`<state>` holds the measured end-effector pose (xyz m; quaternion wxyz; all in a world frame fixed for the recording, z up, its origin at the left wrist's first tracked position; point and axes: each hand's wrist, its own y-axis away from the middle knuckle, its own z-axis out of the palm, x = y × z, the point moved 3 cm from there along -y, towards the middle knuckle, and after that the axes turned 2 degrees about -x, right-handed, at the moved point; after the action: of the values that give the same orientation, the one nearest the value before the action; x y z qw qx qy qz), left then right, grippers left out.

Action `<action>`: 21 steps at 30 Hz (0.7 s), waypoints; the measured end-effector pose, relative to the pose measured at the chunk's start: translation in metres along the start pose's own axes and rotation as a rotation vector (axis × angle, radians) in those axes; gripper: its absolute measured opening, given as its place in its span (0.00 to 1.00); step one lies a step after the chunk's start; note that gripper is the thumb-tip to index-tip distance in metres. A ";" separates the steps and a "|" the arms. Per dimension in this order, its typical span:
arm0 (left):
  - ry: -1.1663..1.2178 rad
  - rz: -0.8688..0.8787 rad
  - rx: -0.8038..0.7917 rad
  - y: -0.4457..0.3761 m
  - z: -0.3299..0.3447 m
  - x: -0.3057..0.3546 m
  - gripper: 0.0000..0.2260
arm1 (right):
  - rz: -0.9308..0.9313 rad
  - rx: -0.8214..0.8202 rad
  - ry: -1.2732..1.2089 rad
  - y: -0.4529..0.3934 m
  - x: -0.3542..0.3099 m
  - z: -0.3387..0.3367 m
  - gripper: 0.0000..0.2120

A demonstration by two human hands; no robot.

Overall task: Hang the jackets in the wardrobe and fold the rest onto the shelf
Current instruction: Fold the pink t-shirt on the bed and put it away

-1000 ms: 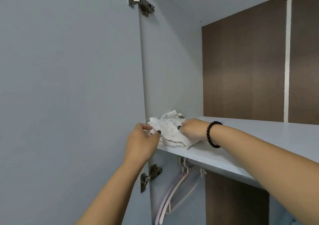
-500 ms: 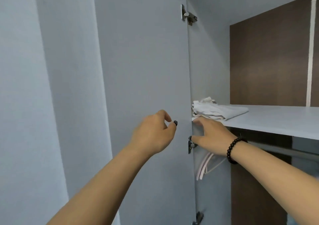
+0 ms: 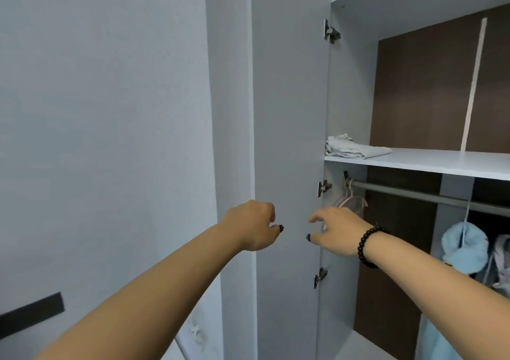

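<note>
A folded white garment (image 3: 354, 147) lies at the left end of the wardrobe's grey shelf (image 3: 430, 163). Below the shelf runs a grey hanging rail (image 3: 419, 195) with pale pink hangers (image 3: 352, 201) at its left end and a light blue garment (image 3: 463, 246) hanging further right. My left hand (image 3: 252, 226) hovers in front of the open door, fingers curled, holding nothing. My right hand (image 3: 335, 228), with a black bead bracelet on the wrist, is below the shelf with fingers spread and empty.
The open grey wardrobe door (image 3: 287, 139) stands edge-on between my hands, with metal hinges (image 3: 323, 188) along it. A grey wall (image 3: 105, 111) fills the left. More pale clothing (image 3: 501, 266) hangs at the far right.
Both hands have let go of the white garment and dropped away from the shelf. My view has pulled back and down, so the rail and hanging clothes now show.
</note>
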<state>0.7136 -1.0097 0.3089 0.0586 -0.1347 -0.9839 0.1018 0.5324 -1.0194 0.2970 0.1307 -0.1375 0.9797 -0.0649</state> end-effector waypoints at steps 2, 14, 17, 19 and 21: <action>-0.004 -0.009 -0.003 0.028 -0.007 0.000 0.18 | -0.001 -0.045 0.034 0.021 -0.012 0.002 0.25; 0.106 -0.218 -0.064 0.178 0.013 -0.006 0.19 | -0.152 -0.207 -0.042 0.118 -0.085 0.066 0.18; 0.150 -0.260 -0.153 0.217 0.038 -0.009 0.21 | -0.156 -0.266 -0.058 0.150 -0.093 0.098 0.18; 0.156 -0.277 -0.221 0.245 0.057 -0.013 0.21 | -0.158 -0.333 -0.049 0.174 -0.100 0.120 0.19; 0.181 -0.291 -0.269 0.274 0.073 -0.017 0.21 | -0.155 -0.395 -0.031 0.196 -0.108 0.139 0.20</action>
<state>0.7891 -0.7695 0.1771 0.1421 -0.0066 -0.9884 -0.0522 0.6210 -0.8142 0.1575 0.1108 -0.2366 0.9577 0.1209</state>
